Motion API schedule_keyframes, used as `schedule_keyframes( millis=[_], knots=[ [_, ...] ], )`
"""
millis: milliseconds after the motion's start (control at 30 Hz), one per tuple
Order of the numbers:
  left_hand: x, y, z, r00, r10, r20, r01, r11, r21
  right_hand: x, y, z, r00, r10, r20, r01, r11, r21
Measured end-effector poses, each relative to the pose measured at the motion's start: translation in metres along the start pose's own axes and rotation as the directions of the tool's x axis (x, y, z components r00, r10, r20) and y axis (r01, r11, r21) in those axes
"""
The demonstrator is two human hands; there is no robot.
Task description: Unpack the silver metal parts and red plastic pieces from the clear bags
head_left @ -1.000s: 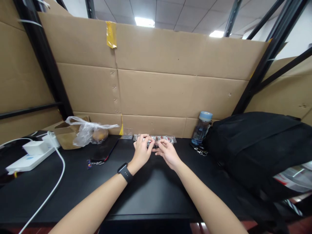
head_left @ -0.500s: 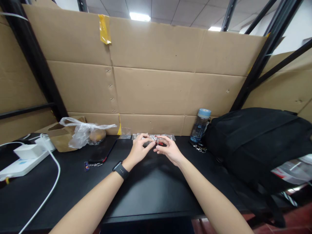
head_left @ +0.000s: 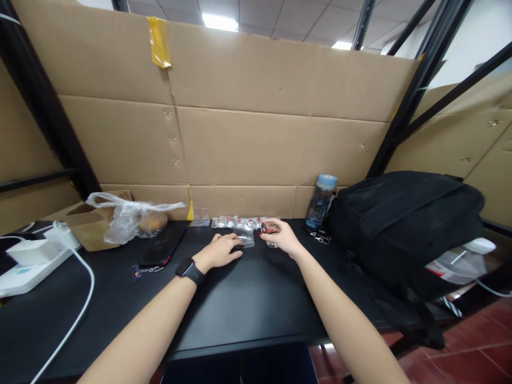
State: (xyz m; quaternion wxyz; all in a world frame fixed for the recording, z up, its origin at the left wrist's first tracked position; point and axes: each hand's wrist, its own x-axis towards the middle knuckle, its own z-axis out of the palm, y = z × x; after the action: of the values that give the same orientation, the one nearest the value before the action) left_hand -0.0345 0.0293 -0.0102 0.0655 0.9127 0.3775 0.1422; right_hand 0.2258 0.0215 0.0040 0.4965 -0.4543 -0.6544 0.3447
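Red and clear, a small shiny object (head_left: 269, 229) is held in curled fingers by the right hand (head_left: 285, 239), over the far side of the black table (head_left: 248, 304). The left hand (head_left: 220, 251) is loosely spread beside a flat, clear plastic pouch (head_left: 247, 239), seemingly gripping nothing. One-handed handling appears under way; a steady grip seems called for. The hands, almost together earlier, are now parted.

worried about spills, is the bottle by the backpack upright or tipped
Upright: the bottle stands on the black table, its blue lid on top. How tightly that lid is closed, I cannot tell.
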Motion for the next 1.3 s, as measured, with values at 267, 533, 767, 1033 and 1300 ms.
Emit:
schedule_keyframes(
  millis=[267,533,767,1033,1300],
  knots=[
    [0.001,0.019,0.006,0.998,0.053,0.034,-0.054,0.998,0.035,-0.007,-0.006,0.002,0.977,-0.067,0.201,0.152,0.882,-0.446],
    [-0.002,0.019,0.0,0.994,0.021,0.103,-0.022,1.0,0.009,-0.01,-0.011,0.004,0.961,-0.086,0.262,0.23,0.772,-0.592],
    [-0.005,0.022,-0.009,0.968,0.052,0.244,-0.04,0.998,-0.053,-0.01,-0.004,0.007,0.949,-0.029,0.314,0.226,0.756,-0.614],
    [-0.006,0.019,-0.007,0.972,0.071,0.223,-0.056,0.996,-0.071,-0.008,-0.003,0.006,0.949,-0.04,0.311,0.221,0.791,-0.57],
    [-0.005,0.018,-0.004,0.969,0.076,0.237,-0.06,0.996,-0.073,-0.006,0.006,0.011,0.949,-0.041,0.313,0.2,0.845,-0.495]
  ],
)
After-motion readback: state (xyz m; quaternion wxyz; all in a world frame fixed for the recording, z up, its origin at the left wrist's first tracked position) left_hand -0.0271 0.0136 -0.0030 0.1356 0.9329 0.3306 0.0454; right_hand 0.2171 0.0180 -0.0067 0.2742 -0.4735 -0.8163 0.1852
